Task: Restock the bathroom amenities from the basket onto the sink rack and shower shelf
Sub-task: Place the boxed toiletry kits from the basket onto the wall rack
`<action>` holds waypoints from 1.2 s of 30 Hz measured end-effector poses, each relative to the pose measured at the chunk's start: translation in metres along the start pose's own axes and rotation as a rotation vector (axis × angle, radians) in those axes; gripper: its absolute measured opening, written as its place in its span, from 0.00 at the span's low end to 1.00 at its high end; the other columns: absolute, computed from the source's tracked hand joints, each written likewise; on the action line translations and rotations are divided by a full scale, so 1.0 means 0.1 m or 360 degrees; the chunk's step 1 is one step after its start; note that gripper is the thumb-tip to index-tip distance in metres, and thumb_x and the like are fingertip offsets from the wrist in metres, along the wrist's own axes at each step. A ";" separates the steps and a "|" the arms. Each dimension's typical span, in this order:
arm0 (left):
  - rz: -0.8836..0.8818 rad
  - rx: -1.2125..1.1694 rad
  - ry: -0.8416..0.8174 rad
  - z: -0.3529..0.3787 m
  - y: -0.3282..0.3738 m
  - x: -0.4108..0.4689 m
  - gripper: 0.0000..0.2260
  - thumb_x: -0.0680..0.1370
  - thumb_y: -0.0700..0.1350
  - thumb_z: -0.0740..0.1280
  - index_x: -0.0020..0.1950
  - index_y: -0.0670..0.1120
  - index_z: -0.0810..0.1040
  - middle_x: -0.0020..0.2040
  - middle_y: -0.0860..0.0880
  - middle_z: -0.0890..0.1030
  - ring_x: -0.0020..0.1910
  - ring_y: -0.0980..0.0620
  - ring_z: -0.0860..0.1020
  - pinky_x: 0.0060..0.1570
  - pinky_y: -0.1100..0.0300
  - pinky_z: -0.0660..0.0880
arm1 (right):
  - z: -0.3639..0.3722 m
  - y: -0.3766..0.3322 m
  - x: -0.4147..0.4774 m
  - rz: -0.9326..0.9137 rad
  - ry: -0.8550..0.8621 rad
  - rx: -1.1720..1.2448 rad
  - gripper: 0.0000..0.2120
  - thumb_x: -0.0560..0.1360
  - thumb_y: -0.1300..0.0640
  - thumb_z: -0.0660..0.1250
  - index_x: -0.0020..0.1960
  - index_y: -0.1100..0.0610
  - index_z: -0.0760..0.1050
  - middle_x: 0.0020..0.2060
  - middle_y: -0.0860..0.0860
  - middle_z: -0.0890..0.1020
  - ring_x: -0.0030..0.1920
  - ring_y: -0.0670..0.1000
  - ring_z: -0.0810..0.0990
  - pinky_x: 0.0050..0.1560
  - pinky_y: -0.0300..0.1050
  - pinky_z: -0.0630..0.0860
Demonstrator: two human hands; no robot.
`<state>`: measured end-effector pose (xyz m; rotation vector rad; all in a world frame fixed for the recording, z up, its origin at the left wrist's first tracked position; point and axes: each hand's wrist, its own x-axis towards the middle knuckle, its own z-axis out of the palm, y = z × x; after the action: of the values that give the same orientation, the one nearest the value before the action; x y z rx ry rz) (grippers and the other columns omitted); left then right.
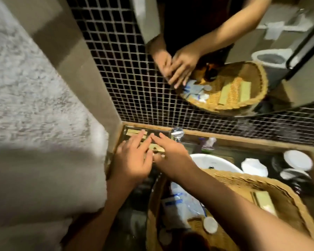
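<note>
**Q:** What do the task's things look like, and where are they?
**A:** The amenity boxes (pixel 132 132) are flat, long and pale tan. They lie side by side in the sink rack (pixel 124 130), a shallow dark tray in the corner left of the sink basin (pixel 208 163).

**Q:** How are the hands placed?
**A:** The left hand (pixel 132 160) and right hand (pixel 170 156) lie over the rack left of the basin. Their fingers are straight and the fingertips meet on the boxes. Each grip is wide and rests flat.

**Q:** What do the containers hold?
**A:** The woven basket (pixel 243 180), in front of the basin, holds clear plastic-wrapped packets (pixel 181 201) with blue print, a round white disc (pixel 210 225) and one pale box (pixel 263 198). Right of the basin stand white dishes (pixel 297 160), too blurred to identify further.
</note>
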<state>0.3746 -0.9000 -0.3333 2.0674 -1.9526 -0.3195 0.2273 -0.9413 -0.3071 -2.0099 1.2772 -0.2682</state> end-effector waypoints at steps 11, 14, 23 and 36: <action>0.0784 -0.0067 -0.0273 0.29 1.86 -0.80 0.21 0.80 0.52 0.62 0.72 0.48 0.75 0.71 0.45 0.75 0.67 0.44 0.75 0.64 0.48 0.72 | -0.66 1.55 -2.24 0.0547 0.0257 -0.0279 0.32 0.77 0.53 0.67 0.79 0.43 0.61 0.80 0.49 0.61 0.77 0.52 0.63 0.73 0.42 0.57; 0.0791 -0.0152 -0.0561 0.60 2.16 -0.92 0.22 0.81 0.55 0.60 0.75 0.51 0.70 0.75 0.46 0.70 0.73 0.46 0.69 0.68 0.48 0.68 | -0.57 1.93 -2.60 0.0677 0.0139 -0.0479 0.34 0.77 0.53 0.65 0.81 0.46 0.58 0.80 0.54 0.61 0.76 0.59 0.64 0.74 0.51 0.62; 0.0705 0.0400 -0.1376 1.19 2.36 -0.79 0.27 0.79 0.62 0.59 0.78 0.61 0.59 0.80 0.51 0.59 0.77 0.46 0.61 0.73 0.45 0.62 | -0.08 2.32 -2.92 0.0891 -0.0161 -0.0260 0.30 0.81 0.47 0.58 0.80 0.42 0.51 0.81 0.50 0.55 0.78 0.58 0.60 0.76 0.62 0.57; 0.0953 0.0630 -0.1591 1.58 2.62 -0.61 0.23 0.80 0.59 0.58 0.74 0.56 0.68 0.72 0.49 0.71 0.68 0.43 0.73 0.60 0.45 0.74 | 0.05 2.51 -2.48 0.1192 0.0082 -0.0386 0.39 0.80 0.49 0.61 0.81 0.60 0.44 0.80 0.58 0.52 0.79 0.60 0.54 0.74 0.54 0.63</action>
<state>0.0707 -0.8600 -0.3920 1.4546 -3.3115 -1.0312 -0.0663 -0.7886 -0.4303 -1.5645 2.0614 0.2041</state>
